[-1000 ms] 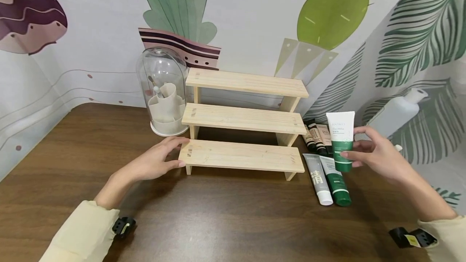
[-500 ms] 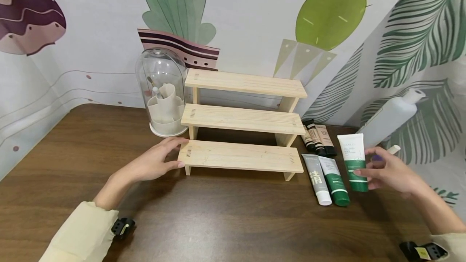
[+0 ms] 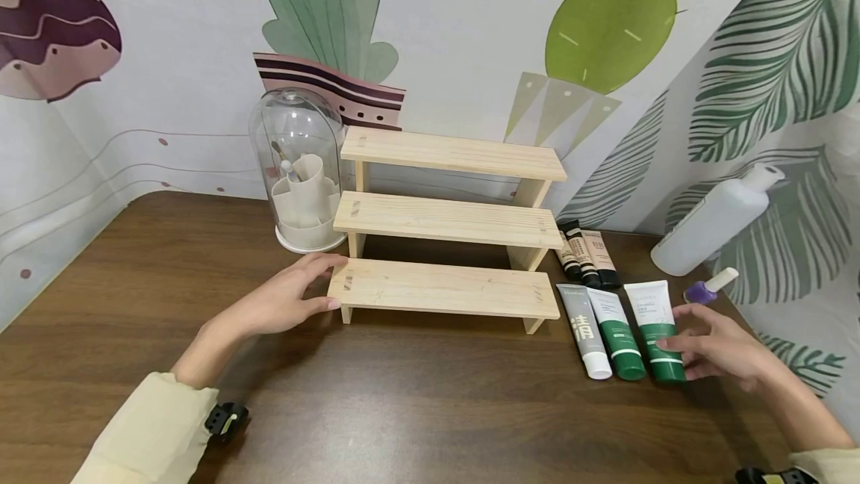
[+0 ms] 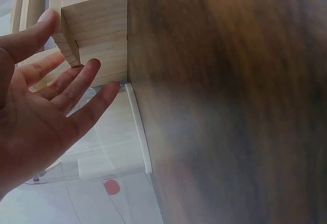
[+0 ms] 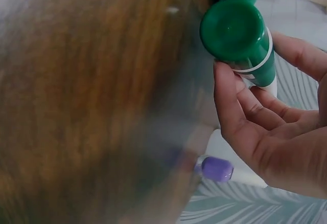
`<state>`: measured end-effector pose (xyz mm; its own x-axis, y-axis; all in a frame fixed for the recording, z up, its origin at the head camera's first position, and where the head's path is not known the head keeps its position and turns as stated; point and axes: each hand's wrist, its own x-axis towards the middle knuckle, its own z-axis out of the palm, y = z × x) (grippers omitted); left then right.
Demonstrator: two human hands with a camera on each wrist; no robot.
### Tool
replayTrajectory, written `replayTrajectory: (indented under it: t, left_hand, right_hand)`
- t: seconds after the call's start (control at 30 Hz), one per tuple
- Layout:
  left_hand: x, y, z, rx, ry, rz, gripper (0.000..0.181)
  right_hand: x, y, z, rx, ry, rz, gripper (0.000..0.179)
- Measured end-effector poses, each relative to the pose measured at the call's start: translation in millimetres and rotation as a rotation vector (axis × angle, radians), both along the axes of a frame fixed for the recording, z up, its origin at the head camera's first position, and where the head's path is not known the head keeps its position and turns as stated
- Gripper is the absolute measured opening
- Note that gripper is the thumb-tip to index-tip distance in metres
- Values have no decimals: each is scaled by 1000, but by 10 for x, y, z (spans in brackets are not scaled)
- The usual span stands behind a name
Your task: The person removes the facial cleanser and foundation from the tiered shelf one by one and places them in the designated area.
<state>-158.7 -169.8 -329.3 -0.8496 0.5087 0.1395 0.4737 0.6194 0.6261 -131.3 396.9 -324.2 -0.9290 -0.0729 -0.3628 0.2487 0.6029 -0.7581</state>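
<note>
My right hand [image 3: 720, 346] pinches a white and green squeeze tube [image 3: 655, 325] between thumb and fingers at the right of the table. In the right wrist view its round green cap [image 5: 232, 28] faces the camera. Beside it lie a similar green and white tube [image 3: 616, 334] and a silver tube [image 3: 584, 331] with a white cap. My left hand [image 3: 285, 293] holds the left end of the lowest board of a three-tier wooden shelf stand [image 3: 443, 287], thumb at the front edge and index finger at the back; its other fingers are extended in the left wrist view.
Several small beige and black tubes [image 3: 587, 256] lie right of the stand. A pale bottle [image 3: 714, 221] and a purple nail polish bottle [image 3: 702, 291] are at the far right. A clear domed holder [image 3: 298, 170] with brushes stands left, on the brown table [image 3: 403, 409].
My right hand has lowered the white and green tube rightward and toward me, down beside the other tubes. The nail polish and pale bottle show more fully. My left hand stays at the shelf stand.
</note>
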Motion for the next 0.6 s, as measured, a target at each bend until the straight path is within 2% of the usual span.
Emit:
replayTrajectory:
  t: [0.37,0.6]
  left_hand:
    - [5,-1,2,3,-9,-3,53]
    - [-6,-1,-5,3,-29,-2,53]
  right_hand:
    - [7,56,-93,-48,-15,22,56]
    - [-12,62,-103,-56,-39,37,57]
